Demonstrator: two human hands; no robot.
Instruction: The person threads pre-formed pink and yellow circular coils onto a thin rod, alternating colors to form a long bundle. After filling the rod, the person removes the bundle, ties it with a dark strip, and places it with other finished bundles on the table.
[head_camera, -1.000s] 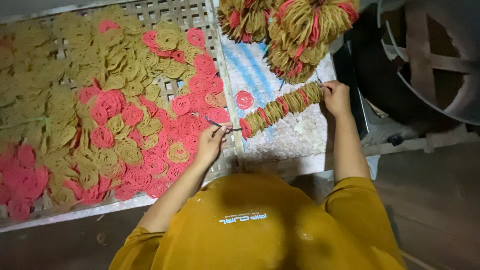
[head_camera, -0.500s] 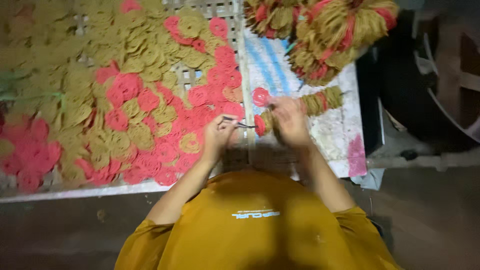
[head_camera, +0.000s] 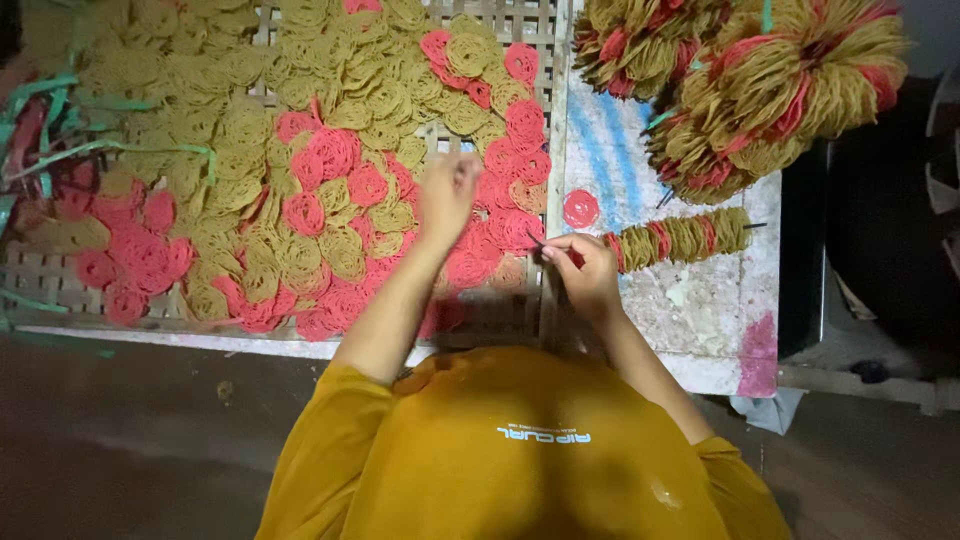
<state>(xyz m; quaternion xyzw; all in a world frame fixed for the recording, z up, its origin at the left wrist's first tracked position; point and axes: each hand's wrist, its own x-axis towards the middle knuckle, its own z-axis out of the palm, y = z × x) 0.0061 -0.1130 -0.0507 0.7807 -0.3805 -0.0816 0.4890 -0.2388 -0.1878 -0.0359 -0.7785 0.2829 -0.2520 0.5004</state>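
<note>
My right hand (head_camera: 582, 270) is shut on the near end of a thin dark skewer (head_camera: 745, 226). The skewer is threaded with a row of yellow and red coiled discs (head_camera: 680, 238) and lies across a white board (head_camera: 700, 310). My left hand (head_camera: 447, 192) reaches out over a heap of loose red and yellow coiled discs (head_camera: 330, 190) spread on a woven lattice tray (head_camera: 500, 312). Its fingers are curled and blurred, so whether it holds a disc is unclear. One red disc (head_camera: 580, 208) lies alone on the board just beyond my right hand.
Big round bundles of strung yellow and red discs (head_camera: 760, 90) lie at the far right of the board. Green plastic straps (head_camera: 70, 150) trail over the tray's left side. A dark bin (head_camera: 880, 220) stands to the right. Dark floor (head_camera: 150, 430) lies below.
My left hand has left the skewer tip and moved up and left over the loose discs. My right hand slid from the skewer's far end to its near tip.
</note>
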